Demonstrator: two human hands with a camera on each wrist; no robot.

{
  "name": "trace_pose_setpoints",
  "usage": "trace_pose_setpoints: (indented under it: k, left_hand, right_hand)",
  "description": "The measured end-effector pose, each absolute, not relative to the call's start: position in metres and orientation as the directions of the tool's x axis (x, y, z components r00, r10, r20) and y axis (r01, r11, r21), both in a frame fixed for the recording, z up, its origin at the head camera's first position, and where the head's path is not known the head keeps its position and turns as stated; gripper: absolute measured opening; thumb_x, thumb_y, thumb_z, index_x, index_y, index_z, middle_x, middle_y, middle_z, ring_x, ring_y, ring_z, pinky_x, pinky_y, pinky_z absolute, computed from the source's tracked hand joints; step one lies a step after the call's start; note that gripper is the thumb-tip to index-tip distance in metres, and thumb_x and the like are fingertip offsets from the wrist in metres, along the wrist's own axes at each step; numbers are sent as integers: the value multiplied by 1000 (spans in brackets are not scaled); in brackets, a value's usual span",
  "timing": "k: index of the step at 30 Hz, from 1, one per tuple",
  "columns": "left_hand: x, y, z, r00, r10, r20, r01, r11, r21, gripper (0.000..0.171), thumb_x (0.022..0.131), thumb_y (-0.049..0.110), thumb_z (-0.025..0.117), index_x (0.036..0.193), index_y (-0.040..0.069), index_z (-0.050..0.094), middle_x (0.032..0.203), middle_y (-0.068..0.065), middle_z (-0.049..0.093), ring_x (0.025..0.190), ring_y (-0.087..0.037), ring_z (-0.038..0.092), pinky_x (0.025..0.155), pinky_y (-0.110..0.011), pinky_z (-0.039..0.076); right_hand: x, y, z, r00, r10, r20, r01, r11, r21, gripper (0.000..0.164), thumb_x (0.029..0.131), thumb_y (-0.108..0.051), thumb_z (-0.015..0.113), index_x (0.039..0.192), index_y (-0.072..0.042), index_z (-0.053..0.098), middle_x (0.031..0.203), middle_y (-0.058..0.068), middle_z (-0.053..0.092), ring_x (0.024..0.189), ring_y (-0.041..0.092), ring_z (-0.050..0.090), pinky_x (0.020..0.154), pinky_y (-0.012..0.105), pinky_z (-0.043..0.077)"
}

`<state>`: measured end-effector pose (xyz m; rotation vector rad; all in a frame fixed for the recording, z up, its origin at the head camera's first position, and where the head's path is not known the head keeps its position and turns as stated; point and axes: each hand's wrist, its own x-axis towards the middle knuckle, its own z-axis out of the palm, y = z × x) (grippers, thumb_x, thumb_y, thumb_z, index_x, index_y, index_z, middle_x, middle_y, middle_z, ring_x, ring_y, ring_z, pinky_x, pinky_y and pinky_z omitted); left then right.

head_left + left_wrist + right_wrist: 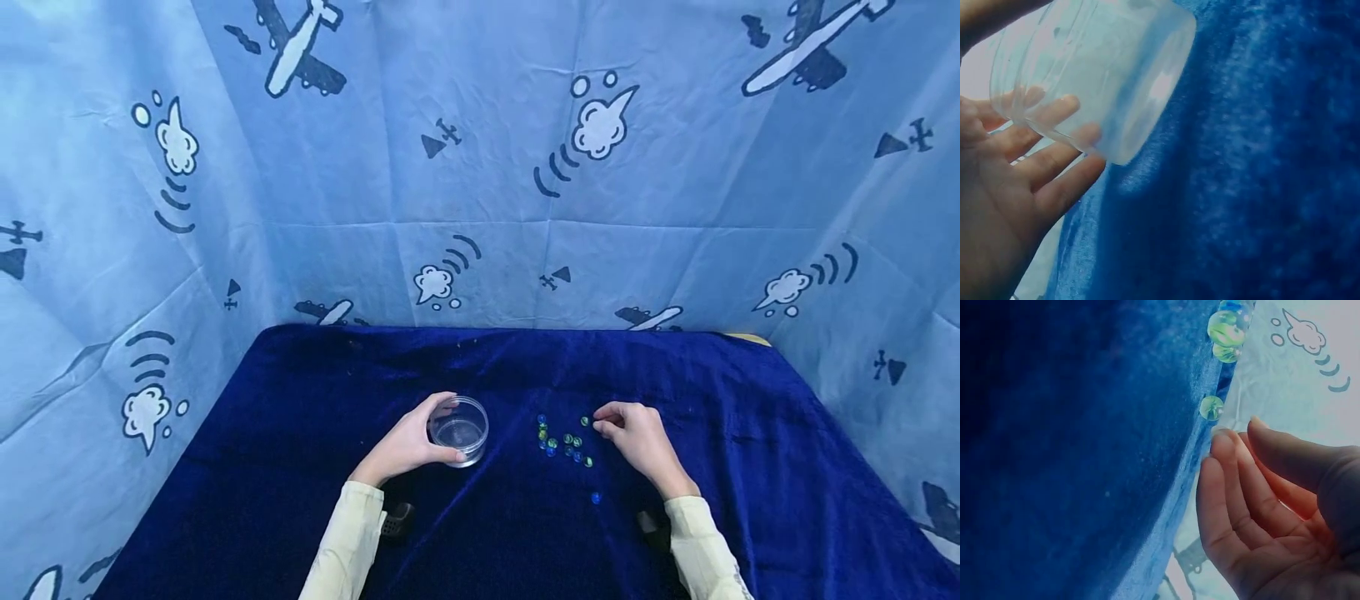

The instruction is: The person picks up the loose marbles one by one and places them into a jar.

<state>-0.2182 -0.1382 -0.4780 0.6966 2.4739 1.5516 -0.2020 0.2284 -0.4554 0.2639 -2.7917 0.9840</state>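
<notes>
My left hand grips a round clear plastic container by its side, thumb at the near side and fingers round the back. In the left wrist view the container shows clear walls with nothing inside, and the fingers lie along it. Just beyond my right hand's fingertips sits a green marble. My right hand has its fingers loosely bent; in the right wrist view the thumb stands a little apart from them, with no marble visible between. Closest to those fingertips is a green marble.
Several green and blue glass marbles lie in a loose group between the hands. One blue marble lies apart, nearer the front. Dark blue velvet cloth covers the table, and a light blue patterned curtain stands behind it.
</notes>
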Motion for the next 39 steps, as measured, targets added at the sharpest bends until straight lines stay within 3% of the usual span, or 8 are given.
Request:
trace_pose_setpoints:
  k: [8,21,28,39]
  left_hand:
    - [-218,-138,-483,-883,456,112,275,308,911,86,76,17,90,148,3,44,148,-19,55,138,-37,50,114,-56,35]
    - [-217,-138,-484,-880,467,85,237,279,931,82,79,16,89,147,5,44,150,-19,52,141,-37,47,116,-55,34]
    - [-217,-138,-486,-887,455,78,214,256,943,85,77,17,90,149,8,44,151,-17,52,141,-31,48,117,-51,32]
    - [-220,-138,-492,-877,473,86,193,184,964,83,80,15,87,150,6,43,152,-19,49,142,-34,45,117,-54,31]
  right_hand:
    - [-212,225,-453,-973,-139,182,-222,767,-602,5,89,4,74,94,6,74,89,14,75,78,25,70,70,45,56]
    - [-222,220,-456,-957,-216,194,-289,753,-591,6,86,6,75,92,6,74,83,11,75,76,23,70,69,43,57]
    - [-225,221,-458,-948,-256,188,-318,768,-556,7,83,5,78,84,2,72,77,8,73,74,23,70,68,40,55]
    - [-227,219,-460,-958,-239,156,-285,781,-555,12,83,2,78,80,-3,67,74,2,69,70,16,63,67,40,51]
